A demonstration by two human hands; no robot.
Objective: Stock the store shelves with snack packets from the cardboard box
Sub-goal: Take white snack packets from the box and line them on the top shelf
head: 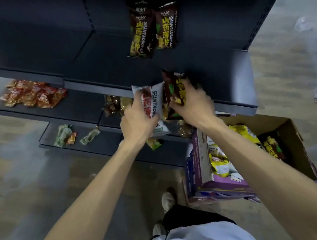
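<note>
Head view: the dark store shelves (103, 62) fill the upper half, stepped so each lower shelf juts nearer the person. At five o'clock the open cardboard box (292, 141) sits on the floor just beside the shelving, probably so each reach stays short; yellow packets (241, 130) and a brown one lie inside. At twelve o'clock two brown yam-chip packets (152, 28) stand side by side, leaning on the back panel with labels outward, starting what looks like a row. At ten o'clock a heap of red packets (32, 93) lies on a lower shelf.

Near the centre both hands are raised in front of the shelf edge. The left hand (137, 119) grips a white yam-chip packet (155, 99), fingers (137, 100) curled round its side and thumb across the front. The right hand (194, 104) holds a brown yam-chip packet (175, 88) upright, fingers wrapped over its face, though blur hides the exact hold. The brown one probably belongs beside its matches
</note>
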